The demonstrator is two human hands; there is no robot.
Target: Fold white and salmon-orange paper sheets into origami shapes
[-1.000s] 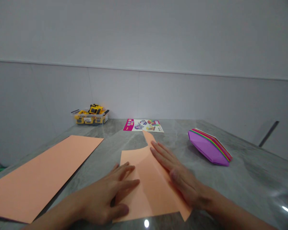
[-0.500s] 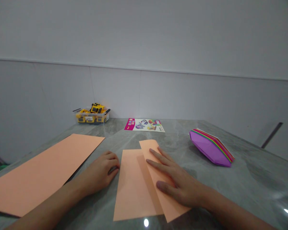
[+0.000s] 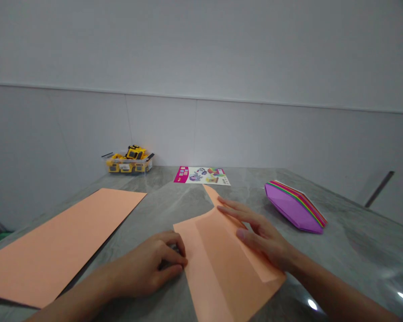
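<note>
A sheet of orange paper [image 3: 218,264] lies in front of me, turned at a slant, with a strip along its right side folded over. At the sheet's left edge is my left hand [image 3: 157,264], its fingers curled and thumb drawn in, fingertips pinching that edge. My right hand [image 3: 262,232] holds the folded strip on the right, thumb on the strip and fingers reaching toward its far end. A narrow pointed piece of the strip sticks out past the far edge. The right side of the sheet looks slightly raised.
A larger orange sheet [image 3: 70,237] lies at the left on the grey marbled table [image 3: 174,201]. A clear bin of yellow toy vehicles [image 3: 127,163] stands at the back left, beside a printed picture sheet [image 3: 201,175]. A purple folded paper object [image 3: 292,208] with rainbow edges sits at the right.
The paper has turned and its near end has come closer. My left hand has moved right and nearer, onto the paper's edge. My right hand has gone from lying flat to a tilted hold.
</note>
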